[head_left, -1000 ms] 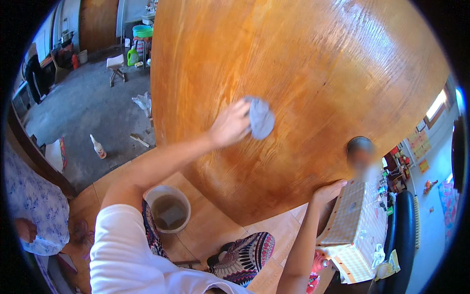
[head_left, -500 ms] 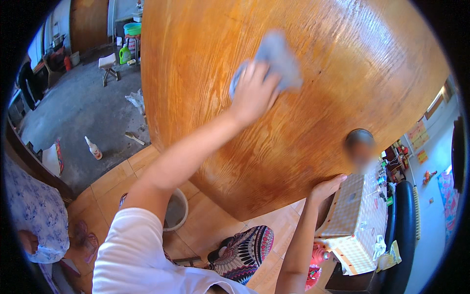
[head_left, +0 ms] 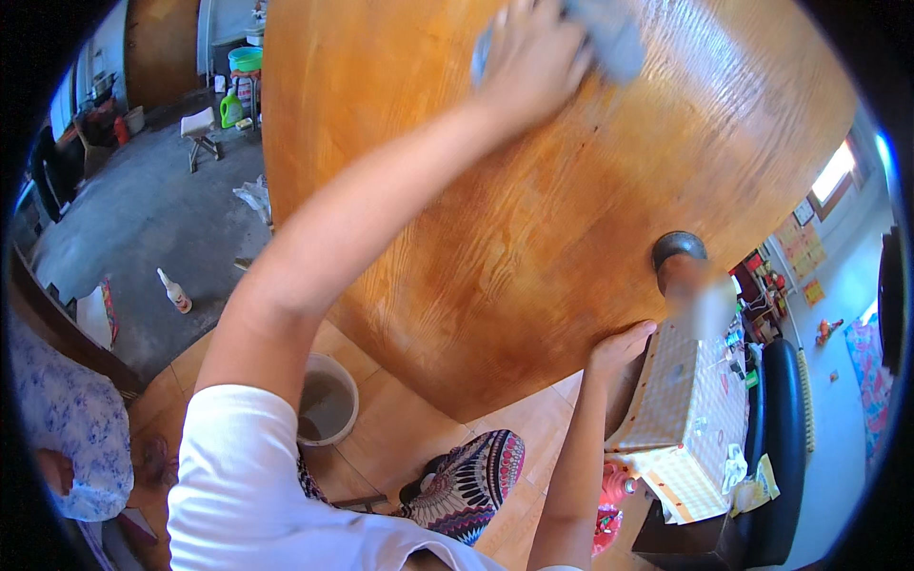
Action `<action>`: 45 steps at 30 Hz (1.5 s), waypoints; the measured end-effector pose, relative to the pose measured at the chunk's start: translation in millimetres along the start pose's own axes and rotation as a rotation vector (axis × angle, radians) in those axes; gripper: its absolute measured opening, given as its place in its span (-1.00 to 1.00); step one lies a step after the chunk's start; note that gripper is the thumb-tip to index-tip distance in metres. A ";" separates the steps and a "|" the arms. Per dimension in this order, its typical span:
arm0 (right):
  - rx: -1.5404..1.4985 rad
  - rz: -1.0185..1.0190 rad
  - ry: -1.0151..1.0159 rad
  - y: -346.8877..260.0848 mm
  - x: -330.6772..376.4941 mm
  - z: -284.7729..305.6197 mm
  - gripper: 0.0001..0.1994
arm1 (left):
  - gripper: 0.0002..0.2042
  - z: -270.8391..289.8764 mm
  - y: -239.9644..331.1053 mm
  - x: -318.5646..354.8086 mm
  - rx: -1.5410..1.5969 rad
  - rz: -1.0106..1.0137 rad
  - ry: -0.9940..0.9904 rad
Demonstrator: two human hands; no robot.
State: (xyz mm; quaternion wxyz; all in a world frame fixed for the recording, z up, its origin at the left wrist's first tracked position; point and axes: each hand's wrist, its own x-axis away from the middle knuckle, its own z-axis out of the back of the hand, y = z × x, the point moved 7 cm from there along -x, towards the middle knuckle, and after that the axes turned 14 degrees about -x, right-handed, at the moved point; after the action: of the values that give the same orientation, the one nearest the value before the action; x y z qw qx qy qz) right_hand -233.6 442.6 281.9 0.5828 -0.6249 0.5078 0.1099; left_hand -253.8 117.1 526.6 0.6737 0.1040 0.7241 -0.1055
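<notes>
A large wooden door (head_left: 457,247) with orange-brown grain fills the middle of the view. High on it, my left hand (head_left: 538,62) presses a grey-blue cloth (head_left: 614,43) against the surface, its fingers over the cloth. Part of the cloth is hidden under the hand, and both are slightly blurred. My right hand (head_left: 619,350) is by the door's lower right edge, fingers stretched out and flat, holding no loose thing. Above it a round dark door knob (head_left: 678,249) juts out, its outer part smeared.
A bucket of murky water (head_left: 327,400) stands on the tiles below my left arm. At left is another person in a floral garment (head_left: 71,419). Beyond lie a spray bottle (head_left: 174,291) and a stool (head_left: 198,128). A table with checked cloth (head_left: 685,409) stands at right.
My left hand has slid up and slightly right over the door with the cloth. The right hand stays by the edge. The whole view has shifted a little, showing more of the bucket.
</notes>
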 end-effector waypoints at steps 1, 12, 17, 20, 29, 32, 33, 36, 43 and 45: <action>0.008 -0.007 -0.004 -1.8 1.7 -2.7 -0.42 | -0.80 -2.6 -5.3 -37.8 0.057 0.038 0.074; 0.098 -0.024 0.057 -0.5 1.3 9.2 -0.49 | -0.65 16.1 28.7 238.1 0.143 -0.153 -0.321; 0.110 0.003 0.050 12.5 1.7 2.8 -0.50 | -0.64 27.0 11.4 283.2 0.328 -0.231 -0.675; 0.139 0.074 0.056 7.4 -4.8 15.4 -0.51 | -0.53 15.6 18.0 157.0 0.310 -0.080 -0.399; 0.080 0.027 0.052 -4.8 4.8 5.5 -0.53 | -0.55 -4.9 32.6 -94.5 0.064 -0.012 0.125; 0.065 -0.004 0.067 -0.5 5.7 6.2 -0.54 | -0.58 -6.7 46.2 -19.3 -0.011 -0.028 0.040; 0.095 -0.009 0.073 5.5 5.4 13.7 -0.55 | -0.57 -8.5 54.0 17.9 0.024 -0.043 -0.002; 0.168 0.009 0.086 11.6 1.7 22.7 -0.56 | -0.54 -11.1 65.6 150.4 0.039 -0.146 -0.303; 0.104 0.014 0.034 0.1 4.6 4.0 -0.55 | -0.73 21.0 67.9 295.9 0.145 -0.762 -0.463; 0.141 -0.053 0.033 8.6 5.7 9.8 -0.54 | -0.64 2.8 76.3 250.3 0.078 -0.653 -0.527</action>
State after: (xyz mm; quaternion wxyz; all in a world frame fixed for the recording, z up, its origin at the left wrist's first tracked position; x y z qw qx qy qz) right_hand -233.2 449.6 269.5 0.6196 -0.5972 0.5071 0.0479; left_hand -246.5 191.3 275.8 0.7624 -0.1361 0.5175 -0.3639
